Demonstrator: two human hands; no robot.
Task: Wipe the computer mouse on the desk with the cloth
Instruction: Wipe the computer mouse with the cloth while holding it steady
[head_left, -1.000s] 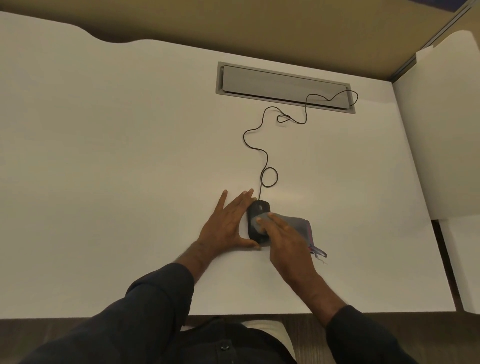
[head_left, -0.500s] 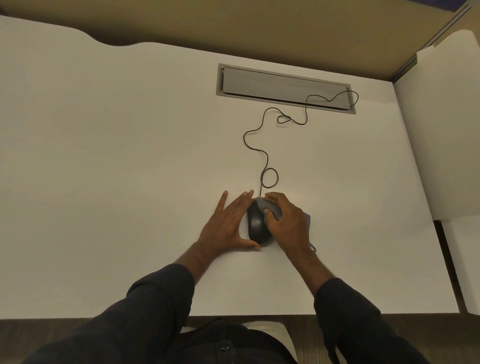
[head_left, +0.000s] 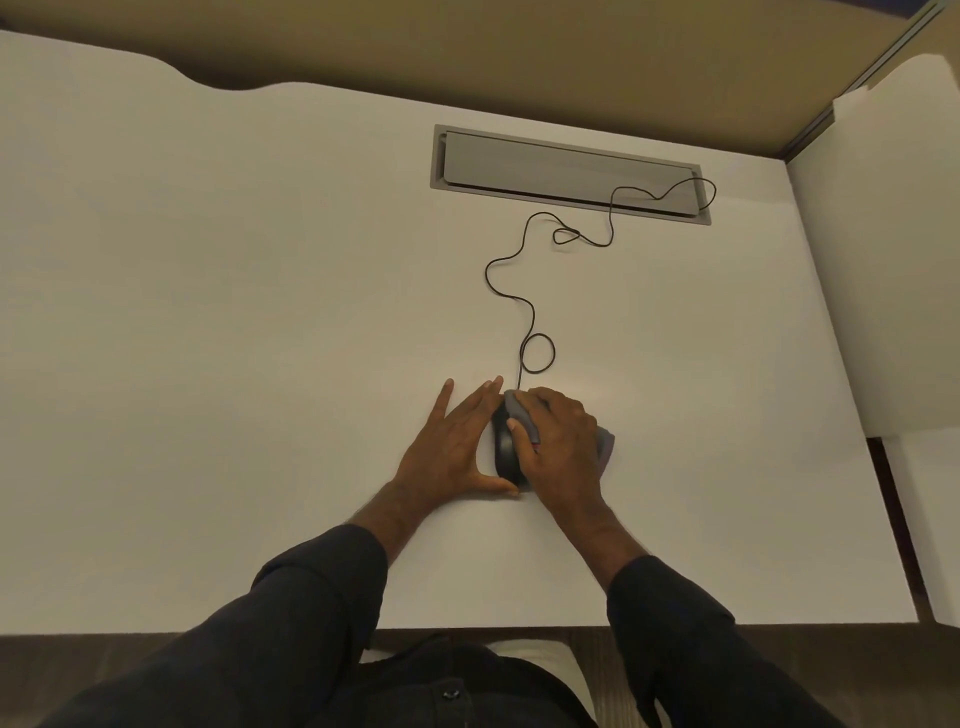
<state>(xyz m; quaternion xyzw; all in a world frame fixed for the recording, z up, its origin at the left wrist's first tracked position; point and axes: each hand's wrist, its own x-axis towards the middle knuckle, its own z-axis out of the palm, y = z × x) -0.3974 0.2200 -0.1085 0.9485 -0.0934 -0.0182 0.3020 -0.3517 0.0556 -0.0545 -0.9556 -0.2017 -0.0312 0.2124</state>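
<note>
A small black plastic computer mouse (head_left: 503, 441) sits near the front middle of the wide white desk (head_left: 208, 312). The left hand (head_left: 452, 449) lies flat on the desk just beside the mouse, on its left side. Its fingers are straight and spread, and the thumb reaches along the near end of the mouse. It holds nothing. The right hand (head_left: 563, 447) is on top of the mouse, its fingers curled over a soft grey cloth (head_left: 522, 413) and pressing it onto the mouse's right side. A bit of the cloth sticks out past the hand on the right (it has a thin reddish edge). A thin black cord (head_left: 532, 312) runs from the far end of the mouse, loops and wiggles across the desk, and goes to a long grey metal cable slot (head_left: 519, 161) at the back. Both arms wear dark sleeves (head_left: 311, 597).
</note>
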